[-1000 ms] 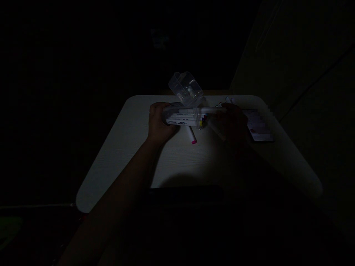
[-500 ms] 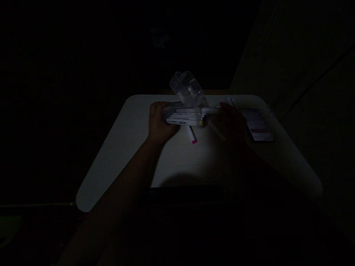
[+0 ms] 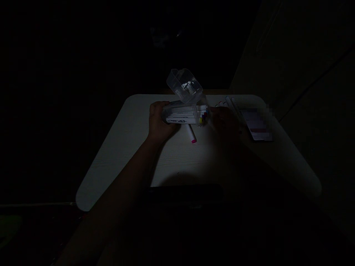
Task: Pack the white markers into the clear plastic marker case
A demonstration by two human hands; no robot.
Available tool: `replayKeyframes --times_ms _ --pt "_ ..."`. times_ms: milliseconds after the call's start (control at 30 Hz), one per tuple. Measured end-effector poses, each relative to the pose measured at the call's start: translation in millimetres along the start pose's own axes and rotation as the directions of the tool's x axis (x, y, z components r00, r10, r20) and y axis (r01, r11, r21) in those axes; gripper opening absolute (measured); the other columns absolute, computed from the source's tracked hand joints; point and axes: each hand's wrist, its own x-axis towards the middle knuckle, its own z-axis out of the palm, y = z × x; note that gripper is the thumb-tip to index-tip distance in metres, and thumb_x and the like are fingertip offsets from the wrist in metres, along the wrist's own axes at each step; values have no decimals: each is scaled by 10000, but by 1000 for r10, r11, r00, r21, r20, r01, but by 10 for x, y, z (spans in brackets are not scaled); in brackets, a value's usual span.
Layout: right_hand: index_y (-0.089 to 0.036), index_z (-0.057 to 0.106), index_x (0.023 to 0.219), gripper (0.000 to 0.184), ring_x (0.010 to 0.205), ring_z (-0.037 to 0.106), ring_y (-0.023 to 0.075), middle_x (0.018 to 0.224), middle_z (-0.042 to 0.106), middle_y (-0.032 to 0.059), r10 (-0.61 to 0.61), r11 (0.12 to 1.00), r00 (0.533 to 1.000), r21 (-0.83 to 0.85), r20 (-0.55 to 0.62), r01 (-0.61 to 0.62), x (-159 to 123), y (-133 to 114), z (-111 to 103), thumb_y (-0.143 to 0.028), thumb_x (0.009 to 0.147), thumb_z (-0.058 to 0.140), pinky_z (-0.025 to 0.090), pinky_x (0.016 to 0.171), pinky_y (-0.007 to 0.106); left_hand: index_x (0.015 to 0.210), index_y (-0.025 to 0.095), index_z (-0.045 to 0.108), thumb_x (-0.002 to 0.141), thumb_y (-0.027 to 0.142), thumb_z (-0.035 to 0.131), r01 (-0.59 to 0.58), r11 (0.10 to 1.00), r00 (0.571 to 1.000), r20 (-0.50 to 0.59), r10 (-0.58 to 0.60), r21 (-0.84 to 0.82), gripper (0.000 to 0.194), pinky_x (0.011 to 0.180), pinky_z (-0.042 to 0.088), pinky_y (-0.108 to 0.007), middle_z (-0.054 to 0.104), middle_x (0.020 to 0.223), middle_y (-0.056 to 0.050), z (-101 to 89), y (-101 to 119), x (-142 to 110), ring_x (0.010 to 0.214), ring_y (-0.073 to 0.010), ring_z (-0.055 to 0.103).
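Observation:
My left hand (image 3: 159,120) is wrapped round the base end of a clear plastic case (image 3: 177,105), which is held on its side. Inside it lie several white markers (image 3: 181,115), their coloured ends, yellow, red and blue among them, pointing right at the mouth. The hinged clear lid (image 3: 185,85) stands open above the mouth. Just right of those marker ends is my right hand (image 3: 226,120), deep in shadow; its fingers are too dark to show whether they grip anything. Below the case, a marker with a pink end (image 3: 191,134) lies on the table.
The white table (image 3: 122,147) has rounded corners. Several loose markers (image 3: 231,102) lie at its back right, beyond my right hand. A phone with a lit screen (image 3: 256,123) rests right of them. The surroundings are very dark.
The marker that stretched between the case and my right hand now sits further inside the case. My right hand has moved slightly left, towards the mouth. The lid has shifted slightly.

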Motion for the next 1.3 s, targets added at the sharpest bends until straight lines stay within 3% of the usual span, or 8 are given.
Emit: replayKeyframes --times_ms 233,433,567,733,833,1000,1300 --pt "-220 674 1304 427 1184 653 236 1243 701 112 -103 993 991 -42 86 107 13 54 63 -211 958 424 517 1081 453 1091 228 557 672 642 805 21 1000 1000 14 -21 3 639 1013 516 -509 606 1171 -112 -12 -9 -6 1158 -283 582" --pt "-250 602 1397 451 1231 636 237 1302 677 100 -148 989 982 15 121 147 -13 119 92 -292 982 429 528 1075 436 1176 237 553 613 372 855 -39 999 999 -33 39 4 653 989 533 -471 612 1175 -103 12 -54 -16 1139 -295 607" --pt "-235 626 1370 453 1211 646 240 1284 692 103 -145 989 984 28 101 143 -7 126 96 -306 967 431 538 1060 427 1203 231 561 570 322 844 -35 999 999 -39 36 26 699 1001 524 -470 622 1169 -90 21 -62 -19 1138 -300 604" --pt "-213 668 1310 446 1217 651 261 1280 714 99 10 996 995 -88 95 -2 33 64 -42 -231 928 437 527 1079 457 1185 215 556 613 397 832 15 999 999 -36 -14 30 661 1030 502 -459 608 1191 -102 22 -36 -22 1163 -296 595" --pt "-148 686 1274 431 1251 633 285 1325 695 135 129 966 968 -249 213 -74 42 26 -124 -203 915 454 497 1105 472 1147 217 563 640 443 811 41 999 998 -43 -39 26 609 1018 503 -482 607 1172 -105 17 -18 -13 1151 -296 592" --pt "-162 721 1215 402 1192 654 280 1270 725 127 165 914 903 -405 397 12 24 -41 -135 -206 914 459 493 1059 440 1087 226 561 618 436 814 72 997 997 -31 -71 36 573 1004 499 -499 608 1146 -95 2 35 11 1140 -303 580" --pt "-144 757 1109 366 1151 643 394 1206 727 195 289 797 860 -604 420 28 44 -220 -226 -329 909 514 454 987 569 1143 216 552 585 263 780 35 999 999 -38 -34 31 605 1006 505 -457 587 1144 -94 -7 66 -3 1124 -291 588"
